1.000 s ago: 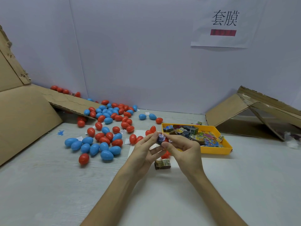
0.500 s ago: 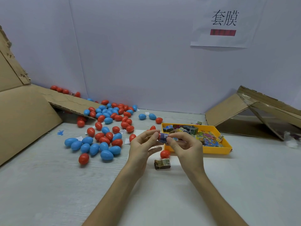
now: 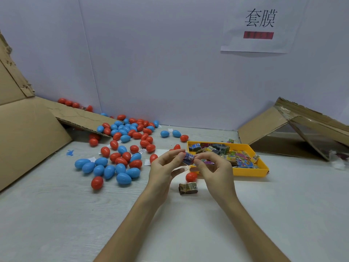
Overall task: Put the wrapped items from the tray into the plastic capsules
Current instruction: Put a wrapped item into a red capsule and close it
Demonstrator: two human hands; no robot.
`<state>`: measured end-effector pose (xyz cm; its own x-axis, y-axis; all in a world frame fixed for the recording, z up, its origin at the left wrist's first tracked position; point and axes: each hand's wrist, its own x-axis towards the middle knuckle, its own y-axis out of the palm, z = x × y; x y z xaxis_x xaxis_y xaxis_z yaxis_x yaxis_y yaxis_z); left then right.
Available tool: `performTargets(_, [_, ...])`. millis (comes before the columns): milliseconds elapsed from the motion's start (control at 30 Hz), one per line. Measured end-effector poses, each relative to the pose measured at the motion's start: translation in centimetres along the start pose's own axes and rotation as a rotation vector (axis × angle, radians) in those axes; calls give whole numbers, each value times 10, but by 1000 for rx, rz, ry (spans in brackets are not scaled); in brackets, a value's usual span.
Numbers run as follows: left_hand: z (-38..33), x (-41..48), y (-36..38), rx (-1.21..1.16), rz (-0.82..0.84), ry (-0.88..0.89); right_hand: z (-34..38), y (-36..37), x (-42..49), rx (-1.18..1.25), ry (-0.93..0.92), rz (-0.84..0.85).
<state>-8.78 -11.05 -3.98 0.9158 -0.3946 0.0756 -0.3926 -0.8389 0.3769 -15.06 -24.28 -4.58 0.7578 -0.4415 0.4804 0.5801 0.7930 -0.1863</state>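
Observation:
Above the table's middle, my left hand (image 3: 166,165) and my right hand (image 3: 211,167) pinch a small blue wrapped item (image 3: 188,157) between their fingertips, with a bit of red capsule showing at its left end. A red capsule half (image 3: 191,176) stands on the table just below the hands. Beside it lies a brown wrapped item (image 3: 188,188). The yellow tray (image 3: 251,172) to the right holds several colourful wrapped items (image 3: 238,157). Many red and blue egg-shaped capsules (image 3: 120,148) lie scattered at the left.
A large cardboard sheet (image 3: 28,133) leans at the left, with several red capsules on its far flap. A folded cardboard piece (image 3: 294,129) stands at the back right. Small white paper slips (image 3: 147,162) lie among the capsules. A printed sign (image 3: 259,25) hangs on the white wall.
Both hands have lifted the blue wrapped item slightly up and away from the table. The red capsule half beneath them has come into full view.

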Motion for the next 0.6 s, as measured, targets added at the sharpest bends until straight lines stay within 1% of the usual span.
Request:
performTargets(167, [0, 0, 0, 14, 1, 25, 1, 1, -1, 72, -5, 9])
performTargets(233, [0, 0, 0, 17, 2, 40, 2, 0, 0, 127, 27, 28])
performTargets(400, [1, 1, 0, 55, -17, 67, 3, -2, 3, 347, 209, 68])
performTargets(500, [2, 1, 0, 100, -3, 101, 2, -3, 5, 428, 318, 107])
performTargets(600, [4, 2, 0, 129, -9, 117, 2, -3, 6, 479, 386, 123])
